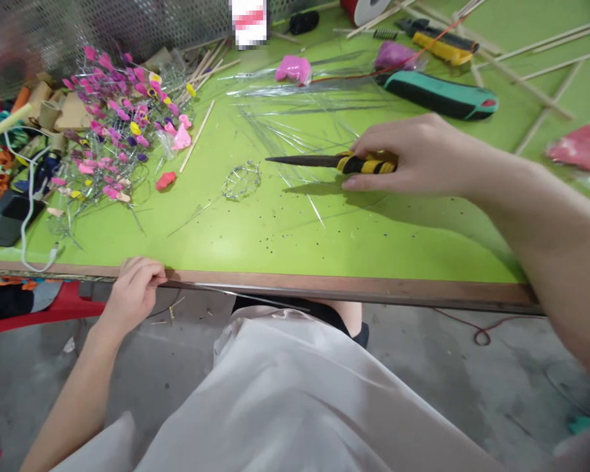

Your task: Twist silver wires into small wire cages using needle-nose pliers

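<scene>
My left hand (pixel 136 292) is closed at the table's front edge, its fingertips pinching one end of a thin silvery wire (pixel 246 296) that runs off to the right below the edge. Over the green tabletop, my right hand (pixel 408 157) grips the yellow-and-black handles of long-nosed pliers (pixel 305 160), whose dark tips point left. Left of those tips lies a small round shape of twisted wire (pixel 242 181). Loose silvery wires (pixel 285 134) are spread behind and under the pliers. Small dark bits dot the tabletop in front.
A bundle of wire stems with pink, purple and yellow pieces (pixel 122 111) fills the left. Behind my right hand lie a green-and-black cutter (pixel 437 95), yellow-handled cutters (pixel 445 44) and wooden sticks (pixel 545 98). A white cable (pixel 29 203) hangs near the front left edge.
</scene>
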Available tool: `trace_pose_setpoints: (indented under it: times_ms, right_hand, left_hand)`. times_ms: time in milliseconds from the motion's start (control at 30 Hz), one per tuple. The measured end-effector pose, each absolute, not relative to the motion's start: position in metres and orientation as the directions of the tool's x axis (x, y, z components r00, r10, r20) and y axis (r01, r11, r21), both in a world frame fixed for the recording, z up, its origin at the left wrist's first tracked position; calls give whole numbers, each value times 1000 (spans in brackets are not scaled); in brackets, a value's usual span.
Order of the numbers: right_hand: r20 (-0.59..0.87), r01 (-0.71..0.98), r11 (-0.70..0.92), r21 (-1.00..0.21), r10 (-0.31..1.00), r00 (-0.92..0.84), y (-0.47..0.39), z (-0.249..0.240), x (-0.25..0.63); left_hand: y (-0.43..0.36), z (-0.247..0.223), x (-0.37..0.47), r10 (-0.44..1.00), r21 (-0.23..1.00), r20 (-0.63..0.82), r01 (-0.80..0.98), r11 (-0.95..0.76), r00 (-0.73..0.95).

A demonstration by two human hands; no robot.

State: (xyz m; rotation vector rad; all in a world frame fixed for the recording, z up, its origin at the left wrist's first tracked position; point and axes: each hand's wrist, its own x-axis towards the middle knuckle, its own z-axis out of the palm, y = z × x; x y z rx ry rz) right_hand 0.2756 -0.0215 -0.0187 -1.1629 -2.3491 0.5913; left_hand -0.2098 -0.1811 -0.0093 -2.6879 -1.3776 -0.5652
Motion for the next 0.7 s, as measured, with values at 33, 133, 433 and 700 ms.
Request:
trace_pose_setpoints:
  times_ms: [33, 133, 433, 700]
  right_hand:
    - [199, 632, 511, -582, 843, -499, -22, -17, 274]
    - [204, 599, 335, -727, 939, -277, -25, -10, 270]
    - [33, 74, 39, -996, 996, -86, -26, -4, 274]
    - [89, 430, 146, -891, 985, -149, -22, -8, 274]
  left_hand:
    - [-179, -5, -202, 762, 142, 405, 789, -598, 505]
    - [-160, 9, -168, 771, 353, 583, 775, -525, 256]
    - [-25, 24, -47, 988, 966, 5, 258, 36, -155]
    - [-21, 5, -28, 1000, 984, -11, 178, 14, -18]
